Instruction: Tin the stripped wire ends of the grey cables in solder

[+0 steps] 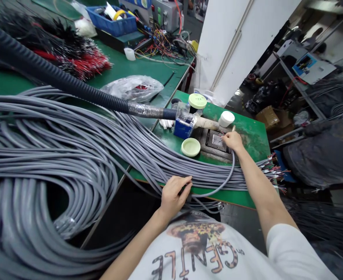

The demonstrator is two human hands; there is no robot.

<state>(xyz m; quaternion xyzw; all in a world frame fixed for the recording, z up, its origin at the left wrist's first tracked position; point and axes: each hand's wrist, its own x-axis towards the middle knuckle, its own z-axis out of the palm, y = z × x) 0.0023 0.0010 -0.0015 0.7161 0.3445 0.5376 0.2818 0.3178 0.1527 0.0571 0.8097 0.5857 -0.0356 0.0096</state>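
Observation:
My left hand (173, 193) is closed on a single grey cable (221, 186) at the near edge of the small green table (253, 136). That cable loops up to my right hand (232, 140), which pinches its stripped wire end over a dark metal tray (216, 142) set in the table. A thick bundle of grey cables (72, 147) runs from the left across the table, its stripped coloured ends (272, 167) hanging off the right edge.
A black corrugated hose (51, 74) ends at a blue block (183, 127) beside the tray. Green lids (190, 147) and a white jar (226, 118) stand nearby. Red and black wire bundles (72, 58), a plastic bag (134, 87) and a blue bin (113, 21) lie behind.

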